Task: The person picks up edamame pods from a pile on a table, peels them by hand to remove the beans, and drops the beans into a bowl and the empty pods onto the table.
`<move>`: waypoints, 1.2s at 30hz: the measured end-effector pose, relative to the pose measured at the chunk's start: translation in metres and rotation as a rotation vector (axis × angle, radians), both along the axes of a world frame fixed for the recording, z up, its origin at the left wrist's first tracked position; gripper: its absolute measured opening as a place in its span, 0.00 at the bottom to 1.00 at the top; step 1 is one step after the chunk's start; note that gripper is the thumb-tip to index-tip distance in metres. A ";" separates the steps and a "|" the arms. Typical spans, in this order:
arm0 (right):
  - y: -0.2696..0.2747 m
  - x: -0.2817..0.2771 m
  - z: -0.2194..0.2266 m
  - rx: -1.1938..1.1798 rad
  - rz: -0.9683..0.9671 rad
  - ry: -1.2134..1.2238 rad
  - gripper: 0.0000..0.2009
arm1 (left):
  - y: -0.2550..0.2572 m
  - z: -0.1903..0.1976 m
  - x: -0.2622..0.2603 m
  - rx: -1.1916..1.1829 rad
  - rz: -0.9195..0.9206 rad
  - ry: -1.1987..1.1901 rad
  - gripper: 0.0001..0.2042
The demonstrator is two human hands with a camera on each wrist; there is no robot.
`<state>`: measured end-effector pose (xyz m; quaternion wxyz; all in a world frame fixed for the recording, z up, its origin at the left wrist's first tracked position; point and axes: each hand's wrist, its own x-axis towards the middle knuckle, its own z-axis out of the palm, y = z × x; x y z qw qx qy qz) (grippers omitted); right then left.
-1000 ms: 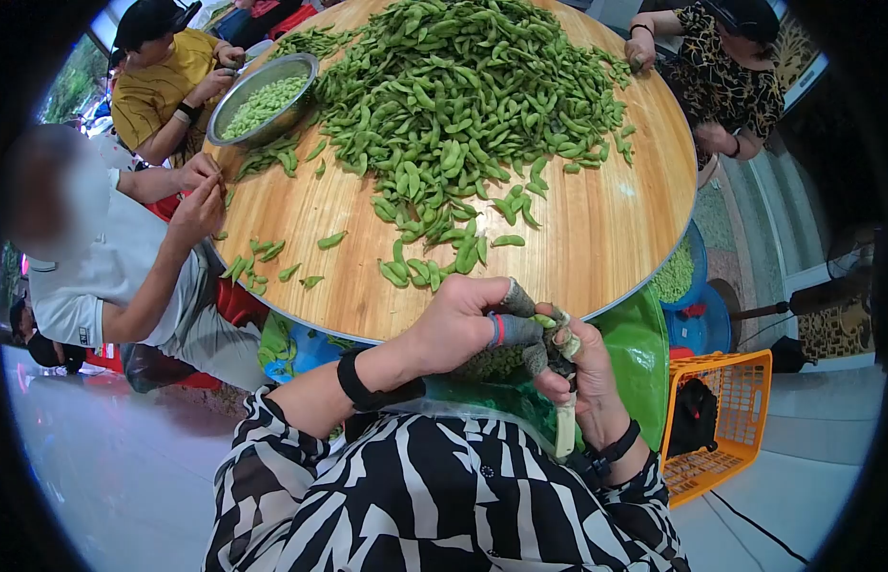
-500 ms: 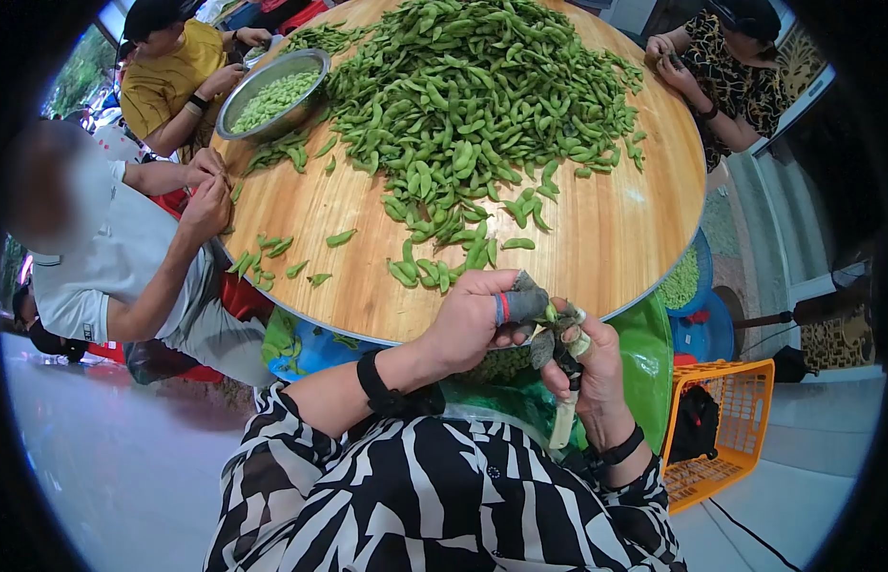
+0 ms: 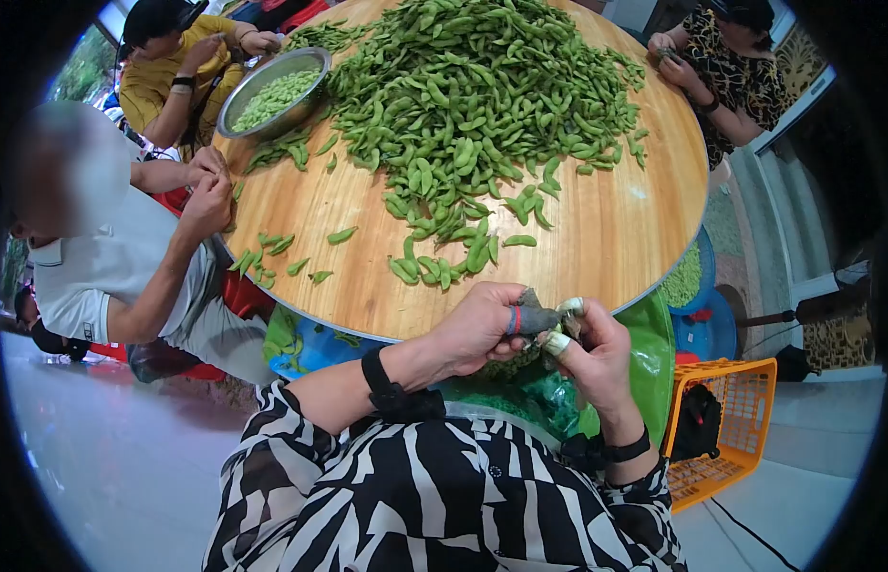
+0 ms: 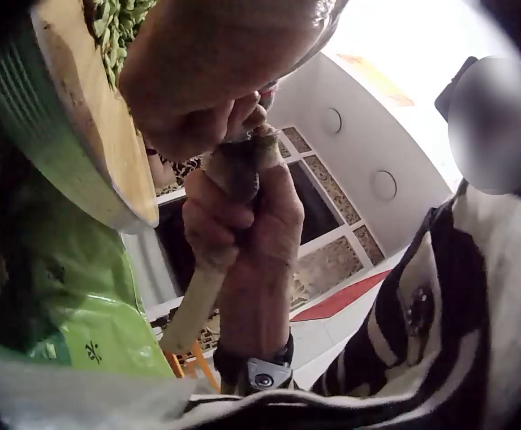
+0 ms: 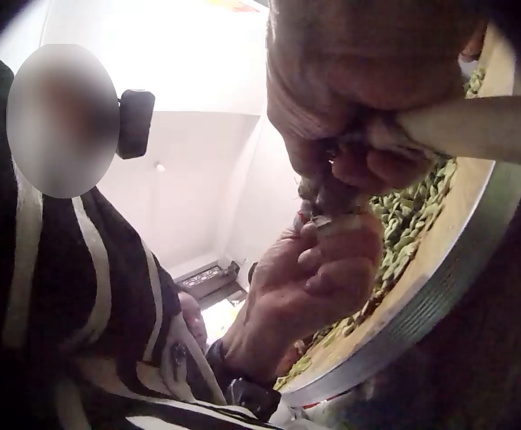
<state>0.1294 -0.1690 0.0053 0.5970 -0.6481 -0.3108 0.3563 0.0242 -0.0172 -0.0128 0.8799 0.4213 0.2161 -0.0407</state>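
Note:
My left hand (image 3: 484, 329), grey covers on its fingers, meets my right hand (image 3: 599, 357) just beyond the table's near edge. Between their fingertips the left pinches a small green piece, apparently a pod, mostly hidden. White wrappings cover the right thumb and a finger. A pale flat handle (image 4: 191, 309) sticks out of the right fist in the left wrist view; the right wrist view shows this handle (image 5: 480, 130) too, its working end hidden. Heaped green pods (image 3: 482, 105) lie on the round wooden table (image 3: 625, 229), some loose ones near the hands.
A metal bowl (image 3: 310, 69) of shelled beans stands at the table's left. Three people sit around it. Green plastic (image 3: 649, 343) hangs below the near edge, beside a blue basin (image 3: 706, 329) and an orange crate (image 3: 749, 410) on the right.
My right thumb and fingers have come up against the left fingertips, and the pale handle has gone from sight in the head view. The person in yellow has raised one hand.

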 end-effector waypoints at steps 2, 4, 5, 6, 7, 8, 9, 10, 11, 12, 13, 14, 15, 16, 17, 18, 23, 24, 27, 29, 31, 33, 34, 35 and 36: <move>-0.001 0.004 -0.011 -0.014 0.007 -0.047 0.09 | -0.002 -0.001 -0.001 0.021 0.010 -0.001 0.05; -0.004 0.008 -0.014 -0.027 0.017 -0.093 0.10 | -0.006 0.008 -0.001 0.055 0.028 0.032 0.04; -0.005 0.008 -0.010 -0.056 0.042 -0.237 0.10 | -0.007 0.011 -0.003 0.086 0.043 0.067 0.03; -0.005 0.007 -0.008 -0.081 0.067 -0.381 0.11 | -0.008 0.010 -0.005 0.090 0.054 0.069 0.03; -0.004 0.003 -0.007 -0.074 0.076 -0.380 0.11 | -0.009 0.008 -0.007 0.162 0.021 0.063 0.03; -0.003 -0.002 -0.007 -0.057 0.055 -0.489 0.11 | -0.008 0.007 -0.009 0.233 -0.013 0.056 0.03; -0.003 -0.005 -0.007 -0.040 0.032 -0.597 0.11 | -0.008 0.008 -0.010 0.234 -0.003 0.058 0.03; -0.003 -0.006 -0.012 -0.042 0.053 -0.677 0.12 | -0.007 0.009 -0.012 0.261 -0.019 0.097 0.03; -0.002 -0.009 -0.013 -0.039 0.058 -0.675 0.12 | -0.006 0.010 -0.013 0.287 -0.036 0.137 0.03; -0.001 -0.011 -0.013 -0.061 0.058 -0.716 0.13 | -0.007 0.006 -0.014 0.287 -0.031 0.139 0.03; 0.000 -0.014 -0.014 -0.081 0.058 -0.757 0.13 | -0.009 -0.001 -0.015 0.413 -0.007 0.090 0.03; 0.002 -0.016 -0.014 -0.092 0.046 -0.769 0.14 | -0.011 -0.007 -0.016 0.540 0.016 0.041 0.03; 0.003 -0.018 -0.014 -0.087 0.050 -0.769 0.14 | -0.012 -0.010 -0.016 0.543 0.021 0.042 0.03; 0.005 -0.018 -0.015 -0.086 0.030 -0.771 0.13 | -0.014 -0.012 -0.015 0.538 0.044 0.058 0.03; 0.006 -0.018 -0.016 -0.085 0.010 -0.772 0.13 | -0.014 -0.013 -0.015 0.533 0.066 0.074 0.03; 0.006 -0.018 -0.018 -0.083 0.012 -0.772 0.13 | -0.014 -0.010 -0.016 0.534 0.069 0.074 0.03; -0.002 -0.008 -0.014 -0.150 0.078 -0.606 0.08 | -0.009 0.008 -0.027 0.820 -0.054 0.067 0.03; -0.004 -0.008 -0.009 -0.110 0.061 -0.556 0.07 | -0.002 0.017 -0.036 0.822 -0.048 0.070 0.03; -0.015 0.009 -0.024 -0.064 0.167 -0.588 0.06 | 0.031 0.052 -0.076 1.559 -0.159 -0.072 0.07; -0.020 0.015 -0.022 -0.088 0.277 -0.668 0.06 | 0.055 0.066 -0.100 1.866 -0.116 0.156 0.10; -0.019 0.012 -0.014 -0.090 0.351 -0.704 0.06 | 0.076 0.065 -0.110 2.000 -0.107 0.334 0.11; -0.017 0.010 -0.018 -0.071 0.351 -0.665 0.07 | 0.095 0.056 -0.110 2.159 0.052 0.252 0.13; -0.016 0.010 -0.024 -0.034 0.320 -0.567 0.07 | 0.102 0.044 -0.104 2.008 0.093 0.068 0.15; -0.016 0.010 -0.026 0.000 0.289 -0.468 0.08 | 0.103 0.035 -0.098 2.006 0.097 0.072 0.15; -0.015 0.009 -0.022 -0.002 0.291 -0.470 0.08 | 0.100 0.029 -0.088 2.012 0.049 0.003 0.13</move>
